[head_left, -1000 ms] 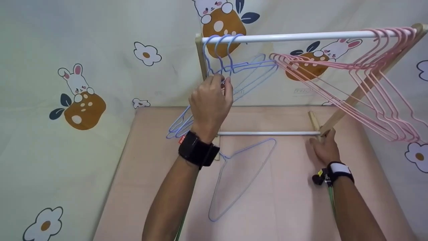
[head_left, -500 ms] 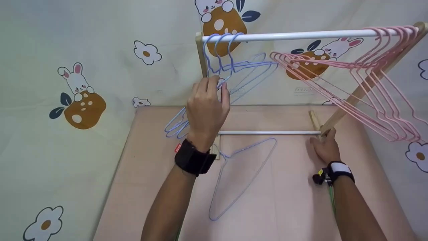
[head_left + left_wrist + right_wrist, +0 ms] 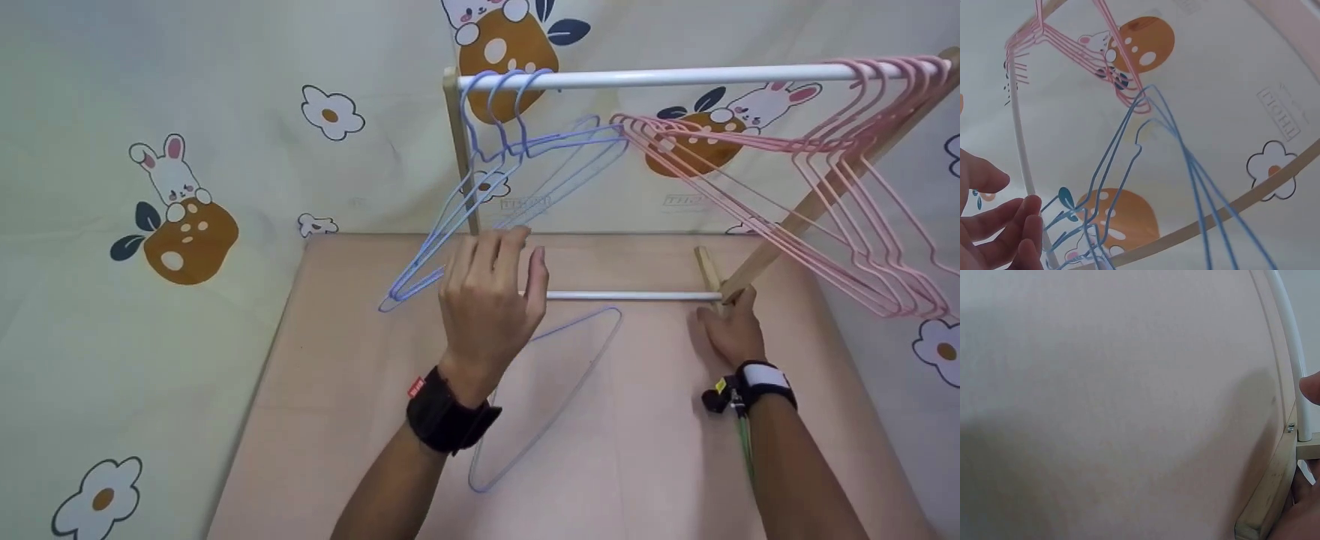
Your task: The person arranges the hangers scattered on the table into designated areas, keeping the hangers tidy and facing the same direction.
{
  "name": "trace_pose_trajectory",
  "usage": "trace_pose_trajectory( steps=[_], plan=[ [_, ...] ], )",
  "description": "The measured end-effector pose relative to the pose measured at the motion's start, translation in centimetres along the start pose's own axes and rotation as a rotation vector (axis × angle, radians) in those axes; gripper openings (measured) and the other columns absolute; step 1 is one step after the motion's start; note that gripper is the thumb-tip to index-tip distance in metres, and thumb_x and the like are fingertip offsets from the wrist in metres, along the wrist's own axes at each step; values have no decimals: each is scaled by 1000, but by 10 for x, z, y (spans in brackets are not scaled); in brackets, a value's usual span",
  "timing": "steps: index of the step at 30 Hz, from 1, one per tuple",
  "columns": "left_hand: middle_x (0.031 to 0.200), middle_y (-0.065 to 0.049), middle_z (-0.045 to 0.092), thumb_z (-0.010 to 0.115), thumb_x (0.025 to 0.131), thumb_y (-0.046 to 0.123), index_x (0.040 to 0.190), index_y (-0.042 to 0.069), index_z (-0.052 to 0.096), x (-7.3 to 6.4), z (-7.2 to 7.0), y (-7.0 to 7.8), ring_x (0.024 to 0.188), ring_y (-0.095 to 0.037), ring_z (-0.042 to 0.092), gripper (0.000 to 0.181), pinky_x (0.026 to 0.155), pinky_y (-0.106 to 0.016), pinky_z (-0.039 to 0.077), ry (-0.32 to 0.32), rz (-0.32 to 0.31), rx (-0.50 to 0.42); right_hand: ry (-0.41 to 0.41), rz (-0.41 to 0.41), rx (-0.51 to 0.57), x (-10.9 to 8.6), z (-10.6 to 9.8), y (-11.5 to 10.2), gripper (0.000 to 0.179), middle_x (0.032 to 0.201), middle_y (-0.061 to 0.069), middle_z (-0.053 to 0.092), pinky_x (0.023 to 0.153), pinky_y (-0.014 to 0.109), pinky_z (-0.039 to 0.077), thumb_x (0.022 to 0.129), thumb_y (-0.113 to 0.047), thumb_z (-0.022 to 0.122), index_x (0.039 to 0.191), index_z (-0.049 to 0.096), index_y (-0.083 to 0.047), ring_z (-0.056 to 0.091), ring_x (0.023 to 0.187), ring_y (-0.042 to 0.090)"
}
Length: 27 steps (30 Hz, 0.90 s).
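Note:
Over the pink table my left hand [image 3: 491, 300] holds nothing, its fingers loosely extended, just below three blue hangers [image 3: 491, 105]. These hang by their hooks at the left end of the rack's white top rod [image 3: 675, 76]. In the left wrist view, the left fingers overlap the hooks. My right hand [image 3: 733, 330] grips the base of the rack's right wooden post [image 3: 780, 229], where it meets the foot. The wooden foot [image 3: 1269, 489] shows in the right wrist view, with my thumb [image 3: 1311, 388] beside a white bar. Another blue hanger [image 3: 591, 364] lies flat on the table, partly behind my left hand.
Several pink hangers [image 3: 862, 142] crowd the right end of the top rod and jut out toward me. A lower white bar [image 3: 637, 296] runs across near the table. Behind the rack is a patterned wall covering [image 3: 397, 150].
My left hand has let go of the blue hangers and moved down and slightly right, its fingers straightening. The blue hangers swing slightly. My right hand stays at the rack's base.

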<state>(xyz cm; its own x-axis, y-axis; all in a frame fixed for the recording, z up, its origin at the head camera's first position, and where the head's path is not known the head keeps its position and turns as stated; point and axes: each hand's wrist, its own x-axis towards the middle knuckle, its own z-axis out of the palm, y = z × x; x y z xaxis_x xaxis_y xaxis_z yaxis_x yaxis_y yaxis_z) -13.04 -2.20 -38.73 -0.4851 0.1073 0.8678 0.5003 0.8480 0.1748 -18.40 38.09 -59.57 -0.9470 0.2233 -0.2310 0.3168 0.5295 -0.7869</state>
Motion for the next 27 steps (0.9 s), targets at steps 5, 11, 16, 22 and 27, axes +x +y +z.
trace_pose_trajectory(
  steps=[5, 11, 16, 22, 27],
  plan=[
    [96, -7, 76, 81, 97, 18, 111, 4, 78, -30, 15, 1, 89, -27, 70, 19, 71, -38, 58, -86, -55, 10, -2, 9, 23, -10, 0, -12, 87, 171, 39, 25, 123, 68, 26, 109, -29, 57, 170, 1, -5, 34, 153, 53],
    [95, -6, 75, 82, 97, 20, 109, 6, 79, -61, 34, -4, 84, -25, 68, 19, 66, -36, 54, -178, -108, 26, -2, 3, -4, 5, 2, 5, 93, 173, 38, 21, 125, 71, 23, 110, -35, 58, 172, -5, -7, 27, 157, 56],
    [95, -7, 76, 84, 95, 21, 108, 6, 79, -85, 51, -10, 85, -26, 69, 20, 65, -35, 55, -233, -128, 51, 2, -14, 12, 13, 2, 12, 91, 175, 35, 20, 126, 71, 21, 108, -37, 59, 171, -1, -8, 23, 160, 55],
    [98, -10, 77, 84, 94, 22, 107, 7, 78, -119, 72, -22, 89, -28, 73, 21, 66, -39, 59, -368, -160, 149, 0, 13, 32, 0, 0, -7, 89, 175, 37, 17, 128, 70, 16, 108, -29, 58, 171, 0, -5, 17, 161, 57],
    [97, -13, 75, 87, 92, 20, 106, 4, 76, -150, 91, -35, 82, -29, 73, 24, 65, -39, 61, -497, -194, 219, -15, 32, 42, -11, -3, -20, 90, 175, 38, 15, 127, 70, 18, 108, -26, 56, 172, -4, -5, 18, 161, 58]
  ],
)
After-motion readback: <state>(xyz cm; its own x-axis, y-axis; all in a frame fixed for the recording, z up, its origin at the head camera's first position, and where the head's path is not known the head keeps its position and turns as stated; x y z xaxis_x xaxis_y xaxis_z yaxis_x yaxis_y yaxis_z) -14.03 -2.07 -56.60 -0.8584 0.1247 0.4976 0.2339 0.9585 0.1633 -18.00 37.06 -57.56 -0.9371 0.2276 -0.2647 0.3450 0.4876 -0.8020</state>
